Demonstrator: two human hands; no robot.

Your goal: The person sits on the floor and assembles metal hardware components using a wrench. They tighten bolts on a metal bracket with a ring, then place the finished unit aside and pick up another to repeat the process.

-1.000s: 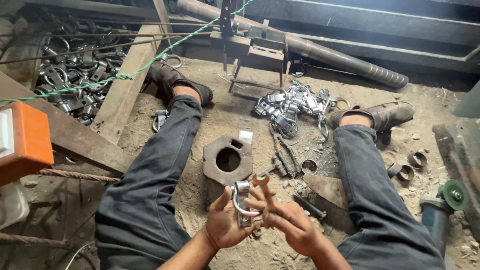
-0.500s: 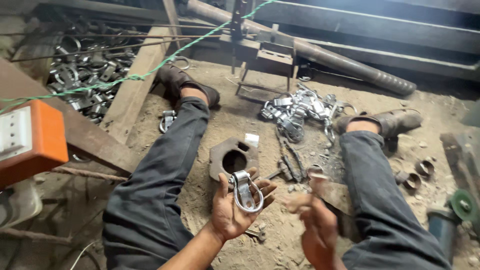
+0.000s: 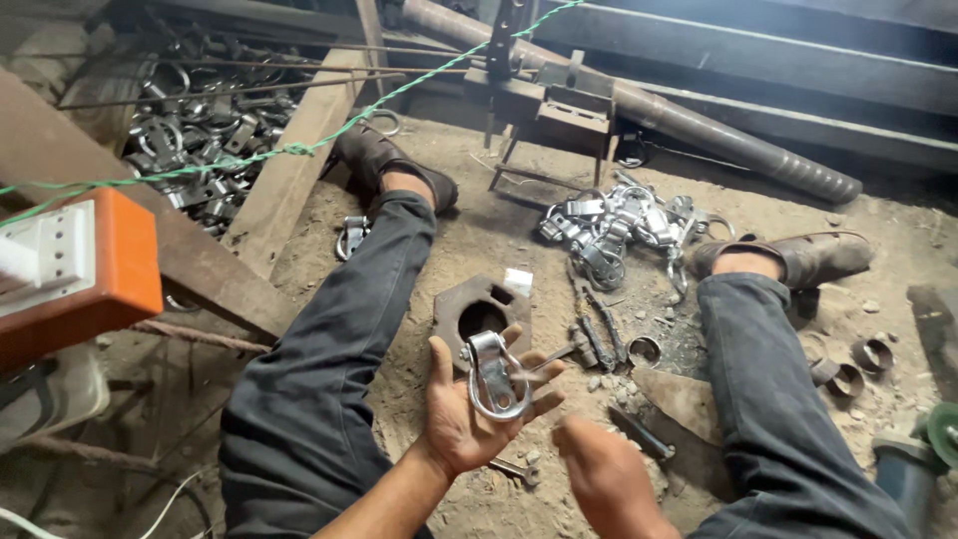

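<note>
I see my left hand turned palm up low in the middle of the view, fingers spread wide and only slightly curled. A metal clamp lies loose across the palm and finger bases, not squeezed. It looks like bright, silvery steel: a flat strap at the top with a rounded ring or loop below it, the ring hanging toward 6 o'clock. Small scuffs dull its shine.

My right hand sits at about 4 o'clock from the clamp, near it but not touching. It is blurred; it seems loosely closed, and I cannot tell whether it holds anything.

At 12 o'clock from the left hand, just beyond the fingertips, a rusty brown plate with a round hole lies on the dirt floor between my 2 legs. Further out at 1 o'clock sits a heap of similar shiny clamps. At 10 o'clock, behind a wooden beam, a second larger pile of metal parts fills the corner. A few short metal rings lie at 3 o'clock, past my right knee.
</note>
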